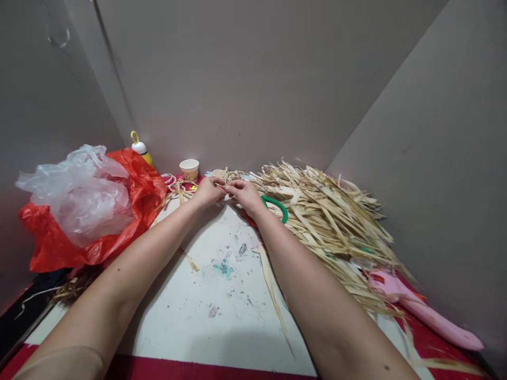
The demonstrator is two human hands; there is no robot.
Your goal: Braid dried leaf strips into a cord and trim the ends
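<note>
My left hand [209, 192] and my right hand [245, 194] meet at the far end of the white board, fingertips almost touching. Both are closed in a pinch. Whatever thin piece lies between the fingers is too small to make out. Just behind them sits a coil of braided straw cord [227, 174]. A green loop [284, 212] shows beside my right wrist, partly covered by the arm. Loose straw strands [181, 194] lie to the left of my left hand.
A large heap of dried straw strips [325, 211] spreads at the right, with a pink plastic tool [428, 311] before it. Red and clear plastic bags [138, 184] fill the left. A paper cup [189, 170] and yellow-white bottle [139, 148] stand near the grey wall [237, 79].
</note>
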